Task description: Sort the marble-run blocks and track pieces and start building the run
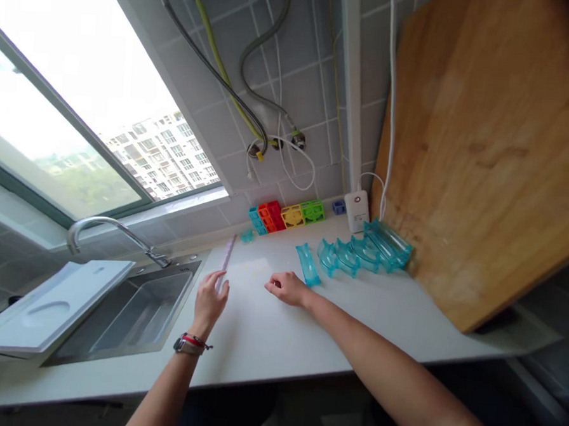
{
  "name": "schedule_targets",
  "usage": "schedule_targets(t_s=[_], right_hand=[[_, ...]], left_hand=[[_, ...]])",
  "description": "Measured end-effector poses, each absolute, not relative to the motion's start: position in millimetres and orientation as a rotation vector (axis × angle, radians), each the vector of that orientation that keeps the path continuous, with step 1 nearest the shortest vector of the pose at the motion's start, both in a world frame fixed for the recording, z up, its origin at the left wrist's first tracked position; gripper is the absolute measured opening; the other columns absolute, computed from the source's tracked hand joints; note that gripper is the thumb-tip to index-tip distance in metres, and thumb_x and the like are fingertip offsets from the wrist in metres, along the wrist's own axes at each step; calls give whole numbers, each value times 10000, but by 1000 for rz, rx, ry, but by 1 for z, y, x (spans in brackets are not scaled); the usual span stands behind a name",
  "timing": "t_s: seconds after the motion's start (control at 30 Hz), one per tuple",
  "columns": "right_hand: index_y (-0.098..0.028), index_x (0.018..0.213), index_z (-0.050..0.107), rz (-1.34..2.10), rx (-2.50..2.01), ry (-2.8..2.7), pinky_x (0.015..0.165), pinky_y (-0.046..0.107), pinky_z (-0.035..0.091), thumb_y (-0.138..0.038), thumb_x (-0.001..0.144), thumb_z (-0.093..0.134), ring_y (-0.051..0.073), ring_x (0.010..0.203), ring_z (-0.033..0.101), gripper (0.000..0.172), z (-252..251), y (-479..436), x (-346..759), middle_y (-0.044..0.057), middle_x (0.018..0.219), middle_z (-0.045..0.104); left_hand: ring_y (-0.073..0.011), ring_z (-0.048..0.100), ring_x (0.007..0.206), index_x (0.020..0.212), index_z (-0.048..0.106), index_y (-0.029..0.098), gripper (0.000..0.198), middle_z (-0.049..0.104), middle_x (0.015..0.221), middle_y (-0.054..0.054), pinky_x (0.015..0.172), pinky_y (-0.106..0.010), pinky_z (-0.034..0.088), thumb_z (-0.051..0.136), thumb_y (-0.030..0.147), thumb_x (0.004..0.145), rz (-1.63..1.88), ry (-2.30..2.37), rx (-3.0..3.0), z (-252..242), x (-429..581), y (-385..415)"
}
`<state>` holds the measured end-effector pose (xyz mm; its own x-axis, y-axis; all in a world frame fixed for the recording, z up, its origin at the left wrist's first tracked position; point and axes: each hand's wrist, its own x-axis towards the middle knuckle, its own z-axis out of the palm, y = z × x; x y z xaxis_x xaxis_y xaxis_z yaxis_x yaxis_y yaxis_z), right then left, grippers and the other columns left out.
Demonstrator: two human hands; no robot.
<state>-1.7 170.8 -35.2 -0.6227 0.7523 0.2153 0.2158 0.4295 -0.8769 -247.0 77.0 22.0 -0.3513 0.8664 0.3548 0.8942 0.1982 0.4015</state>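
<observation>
My left hand [210,300] is over the white counter near the sink, thumb and forefinger apart. Beside and partly behind its fingers lies a thin pale purple strip [229,251], pointing toward the wall. My right hand [287,288] rests low over the counter with its fingers curled together; whatever they may pinch is hidden. Just right of that hand lies a translucent teal curved piece [308,265]. Several similar teal pieces [347,257] stand in a row further right. A few tiny yellow bits [254,273] dot the counter between my hands.
Along the wall stand teal, red [271,217], yellow [292,216] and green [312,210] plastic blocks, with a small blue block [339,207]. A white power box [356,210] adjoins a large wooden board [483,141]. At left are a sink [141,307], faucet [117,223] and white panel [55,309].
</observation>
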Motion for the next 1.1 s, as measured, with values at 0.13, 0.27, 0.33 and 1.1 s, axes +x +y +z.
schedule_targets(t_s=[0.13,0.27,0.33,1.1], right_hand=[[-197,863,766,1145,-823,-2116,647,244,368,-385,928,631,145,694,577,240,-33,169,-1,13,732,681],[-207,904,779,1133,-834,-2147,657,249,378,-392,920,642,161,736,618,231,-32,169,-2,28,784,722],[-210,914,783,1135,-839,-2158,661,252,382,-390,918,642,167,744,630,229,-32,169,-3,32,798,734],[-172,1134,666,1923,-623,-1495,523,204,537,-592,941,605,96,608,644,467,-32,175,-2,86,1018,737]], left_hand=[[-399,526,1337,1246,659,81,559,617,1343,-242,1147,-501,384,631,437,815,-627,-2538,-1597,35,-286,96],[-403,624,1207,1261,644,55,696,708,1180,-238,1032,-477,468,669,549,771,-473,-2701,-1527,28,-303,95],[-375,671,1128,1211,678,88,648,740,1115,-207,970,-433,497,678,555,762,-434,-2760,-1527,21,-306,89],[-369,718,1032,1070,805,239,628,795,1080,-89,916,-440,584,838,659,604,-1424,-3276,-1506,31,-240,-151]])
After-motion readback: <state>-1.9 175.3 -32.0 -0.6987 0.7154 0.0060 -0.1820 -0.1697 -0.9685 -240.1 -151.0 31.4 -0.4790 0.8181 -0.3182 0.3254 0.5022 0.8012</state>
